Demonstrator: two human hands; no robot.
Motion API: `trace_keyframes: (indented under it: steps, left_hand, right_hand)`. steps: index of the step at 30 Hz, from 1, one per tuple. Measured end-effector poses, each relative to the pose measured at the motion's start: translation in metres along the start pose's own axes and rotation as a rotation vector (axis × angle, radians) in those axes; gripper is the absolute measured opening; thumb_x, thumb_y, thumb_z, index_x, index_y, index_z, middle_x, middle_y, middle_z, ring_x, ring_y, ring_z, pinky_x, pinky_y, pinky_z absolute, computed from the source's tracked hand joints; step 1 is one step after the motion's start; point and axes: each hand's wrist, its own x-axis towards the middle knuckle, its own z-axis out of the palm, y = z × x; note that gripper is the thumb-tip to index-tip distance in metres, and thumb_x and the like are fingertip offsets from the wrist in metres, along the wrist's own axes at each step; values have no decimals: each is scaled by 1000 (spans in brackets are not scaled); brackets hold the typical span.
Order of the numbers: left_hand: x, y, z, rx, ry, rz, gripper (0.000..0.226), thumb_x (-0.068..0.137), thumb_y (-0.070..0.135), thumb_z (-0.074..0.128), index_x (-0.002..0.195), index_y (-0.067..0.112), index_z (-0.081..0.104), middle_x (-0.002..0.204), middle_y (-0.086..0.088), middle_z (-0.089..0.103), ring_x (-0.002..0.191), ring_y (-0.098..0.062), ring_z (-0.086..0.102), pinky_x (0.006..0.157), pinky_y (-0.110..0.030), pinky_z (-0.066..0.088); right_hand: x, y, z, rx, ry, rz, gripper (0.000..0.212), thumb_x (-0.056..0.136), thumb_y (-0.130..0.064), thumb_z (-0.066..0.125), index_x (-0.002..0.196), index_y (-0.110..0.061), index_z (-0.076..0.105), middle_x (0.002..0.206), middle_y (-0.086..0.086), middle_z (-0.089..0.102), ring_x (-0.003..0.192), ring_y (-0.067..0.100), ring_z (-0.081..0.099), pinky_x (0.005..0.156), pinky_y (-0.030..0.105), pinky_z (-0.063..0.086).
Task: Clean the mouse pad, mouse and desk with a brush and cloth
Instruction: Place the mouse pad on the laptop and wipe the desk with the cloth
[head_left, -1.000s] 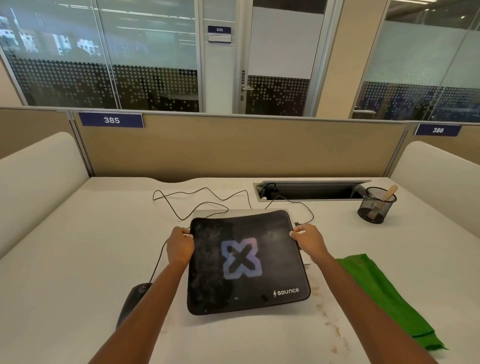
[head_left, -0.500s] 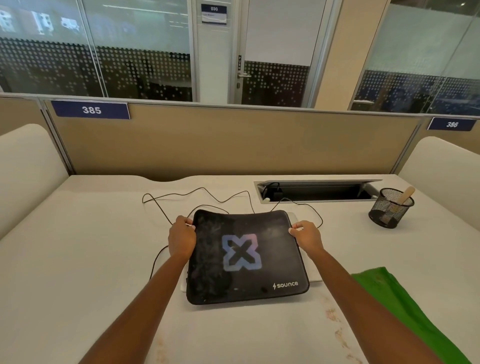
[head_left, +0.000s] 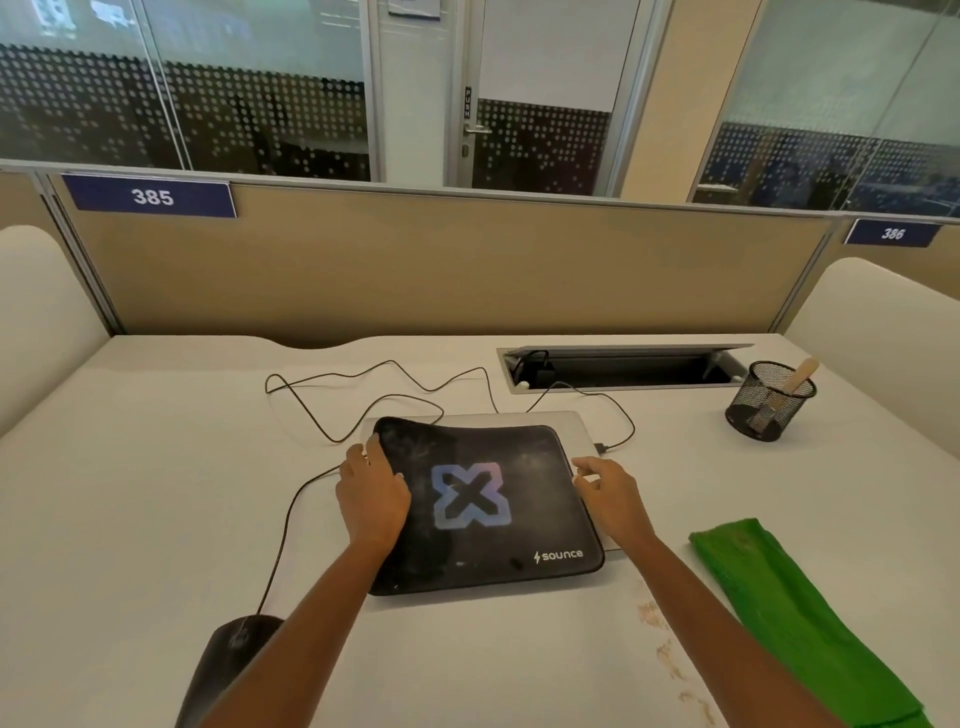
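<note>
Judging from how things lie, the cleaning proper has not yet begun. At the near left the mouse (head_left: 234, 654) sits on the desk (head_left: 130, 493), partly hidden by the left forearm, its cable looping away toward the back. The left hand (head_left: 371, 499) lies over the left edge of the mouse pad (head_left: 488, 509), fingers fairly straight along the rim and thumb on top, so it looks to be resting or pressing rather than clenching. The pad itself is flat on a closed silver laptop (head_left: 571, 421) and shows grey dust smears across its black face, so it wants brushing. At its right edge the right hand (head_left: 608, 488) hovers with fingers loose and slightly spread, holding nothing; whether the fingertips touch the pad I cannot tell. Brownish stains (head_left: 660, 644) mark the desk just beside the right forearm, unwiped. Further right the green cloth (head_left: 789, 613) lies folded and untouched, near that hand. The brush (head_left: 800, 376) stands in a mesh cup (head_left: 769, 400) at the far right, well apart from both hands. Everything remains to do.
</note>
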Motion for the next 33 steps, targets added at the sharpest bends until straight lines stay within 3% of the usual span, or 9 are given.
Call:
trace_keyframes:
  steps: [5, 12, 15, 17, 20, 22, 23, 25, 33]
  left_hand:
    - [-45, 15, 17, 186, -47, 153, 63, 98, 31, 42, 150, 12, 11, 157, -15, 11, 146, -30, 14, 118, -37, 19]
    - [-126, 48, 46, 254, -171, 451, 55, 101, 34, 30, 150, 16, 13, 159, -11, 8, 148, -26, 5, 120, -35, 7]
    - [-156, 64, 51, 184, -204, 551, 53, 96, 23, 48, 145, 11, 33, 155, -15, 22, 145, -33, 17, 118, -42, 14]
    - [-175, 72, 55, 189, -201, 626, 54, 81, 23, 70, 131, 10, 54, 144, -16, 44, 134, -34, 40, 109, -44, 33]
    - [-196, 81, 62, 236, -178, 663, 58, 51, 29, 90, 104, 13, 73, 118, -11, 67, 108, -26, 66, 85, -34, 54]
    - [-205, 83, 70, 183, -212, 639, 55, 75, 30, 75, 125, 14, 60, 139, -15, 51, 128, -30, 50, 102, -37, 43]
    - [-208, 84, 77, 177, -263, 615, 54, 91, 30, 55, 141, 15, 42, 153, -13, 30, 142, -30, 28, 115, -36, 26]
    - [-210, 83, 86, 227, -333, 548, 52, 102, 31, 23, 151, 18, 11, 160, -6, -1, 148, -22, -3, 120, -32, 0]
    - [-219, 83, 88, 311, -371, 442, 53, 102, 36, 16, 151, 19, 2, 160, -5, -3, 148, -20, -6, 119, -33, -4]
  right_hand:
    - [-39, 13, -15, -59, 30, -147, 26, 90, -4, 51, 114, -7, 62, 115, 12, 60, 96, 21, 57, 82, 22, 42]
    - [-88, 46, -43, -291, 104, -238, 25, 89, -3, 52, 107, -8, 67, 108, 8, 62, 103, 23, 54, 90, 27, 42]
    - [-104, 63, -61, -373, 202, -271, 21, 81, 3, 59, 97, -3, 71, 100, 14, 66, 96, 30, 61, 84, 37, 49]
    - [-111, 77, -73, -426, 255, -247, 20, 78, 4, 64, 96, -1, 72, 104, 19, 67, 100, 35, 62, 83, 43, 51]
    - [-116, 96, -90, -510, 242, -126, 33, 85, -12, 60, 117, -6, 63, 129, 21, 55, 122, 35, 50, 95, 48, 44]
    - [-118, 110, -101, -631, 153, -1, 47, 92, -33, 50, 136, -19, 44, 147, 12, 35, 137, 28, 30, 106, 49, 32]
    - [-119, 117, -106, -692, 96, 60, 54, 92, -43, 44, 142, -26, 33, 152, 8, 26, 141, 26, 22, 109, 50, 27]
    - [-121, 129, -114, -730, 3, 142, 63, 90, -56, 37, 145, -34, 16, 155, 5, 14, 143, 27, 13, 111, 53, 21]
    - [-122, 141, -129, -646, -103, 210, 74, 84, -66, 39, 145, -40, 8, 153, 12, 14, 134, 34, 29, 106, 52, 30]
